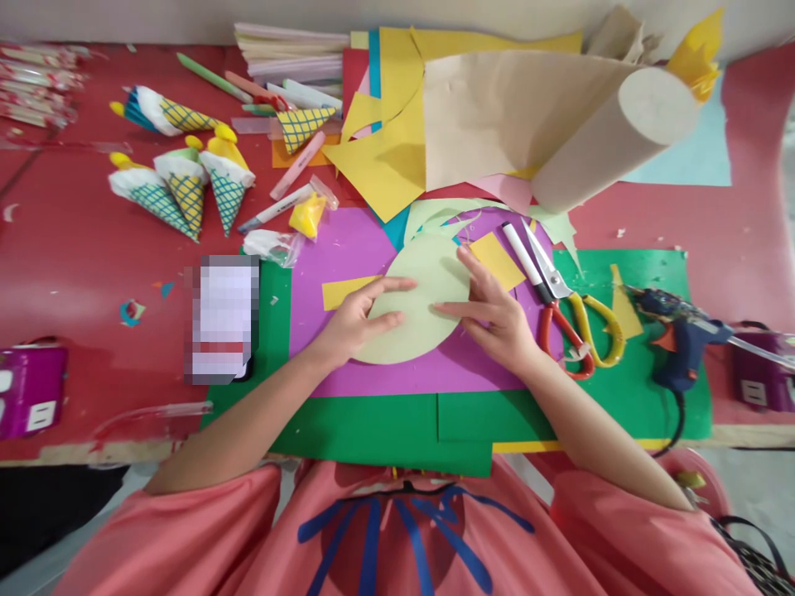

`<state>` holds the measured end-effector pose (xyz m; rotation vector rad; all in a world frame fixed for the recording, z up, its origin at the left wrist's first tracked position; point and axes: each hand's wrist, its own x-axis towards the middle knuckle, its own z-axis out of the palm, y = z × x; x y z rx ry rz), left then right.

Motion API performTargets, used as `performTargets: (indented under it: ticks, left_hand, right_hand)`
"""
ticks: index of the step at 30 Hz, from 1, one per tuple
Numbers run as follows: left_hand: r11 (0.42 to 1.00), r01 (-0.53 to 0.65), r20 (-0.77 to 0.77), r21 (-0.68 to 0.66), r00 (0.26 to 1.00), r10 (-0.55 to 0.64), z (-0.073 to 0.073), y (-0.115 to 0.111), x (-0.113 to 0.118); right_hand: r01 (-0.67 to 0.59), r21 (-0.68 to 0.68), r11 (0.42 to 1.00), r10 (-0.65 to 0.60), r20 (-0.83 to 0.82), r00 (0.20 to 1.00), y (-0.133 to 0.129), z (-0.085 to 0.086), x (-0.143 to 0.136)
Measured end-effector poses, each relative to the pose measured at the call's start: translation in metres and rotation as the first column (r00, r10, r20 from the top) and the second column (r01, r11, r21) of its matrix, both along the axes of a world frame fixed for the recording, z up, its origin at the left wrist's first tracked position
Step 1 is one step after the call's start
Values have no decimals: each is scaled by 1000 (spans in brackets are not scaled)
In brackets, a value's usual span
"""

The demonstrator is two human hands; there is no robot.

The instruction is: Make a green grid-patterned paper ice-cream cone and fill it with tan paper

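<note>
**Two hands flat on one green paper circle**

Five paper cones (186, 186) lie at the left of the red desk (74, 248), four bunched together and one nearer the markers. One purple sheet (323, 248) sits mid-desk on green card. On it lies one pale green circle (422, 285). Left hand (354, 323) presses its left edge, fingers (391, 285) spread and flat, gripping nothing. Right hand (497, 319) rests likewise on the right edge, fingers extended. Further right: one pair of scissors (571, 319), one glue gun (680, 339).

A pale green paper circle (417, 310) lies on purple paper (348, 248), over green sheets (385, 430).
</note>
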<state>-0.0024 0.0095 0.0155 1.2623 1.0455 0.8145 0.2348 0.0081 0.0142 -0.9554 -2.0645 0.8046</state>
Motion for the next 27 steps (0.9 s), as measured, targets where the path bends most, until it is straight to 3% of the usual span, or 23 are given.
performTargets:
  ticks: [4, 7, 10, 12, 14, 17, 20, 22, 24, 27]
  left_hand:
    - [992, -33, -172, 125, 984, 54, -1, 0, -2]
    - [980, -69, -219, 186, 970, 110, -1, -1, -4]
    - [965, -103, -233, 240, 959, 160, -3, -4, -4]
    - [956, -117, -231, 270, 956, 182, -5, -5, -3]
    - [950, -119, -226, 288, 956, 188, -9, -6, -2]
    - [947, -111, -225, 300, 957, 184, -13, -6, -1]
    - [948, -127, -215, 292, 957, 194, -15, -6, -1]
    - [950, -141, -202, 278, 959, 201, -15, -6, 0]
    - [954, -144, -198, 263, 960, 199, -13, -5, 0]
    - [958, -159, -198, 238, 958, 208, -6, -5, -1]
  right_hand:
    - [-67, -57, 996, 78, 231, 970, -12, 18, -2]
    - [89, -68, 994, -52, 426, 903, -25, 36, 13]
    - [291, -17, 957, -206, 667, 716, -38, 46, 47]
    - [421, 46, 906, -306, 759, 575, -46, 45, 72]
    - [499, 60, 864, -340, 801, 493, -51, 41, 93]
    - [556, 41, 830, -348, 818, 458, -51, 36, 105]
    - [610, 63, 790, -371, 841, 394, -42, 38, 101]
    - [601, -2, 799, -282, 882, 378, -34, 42, 96]
    - [592, -71, 803, -204, 901, 384, -28, 45, 93]
    - [653, -76, 753, -278, 864, 420, -23, 46, 94]
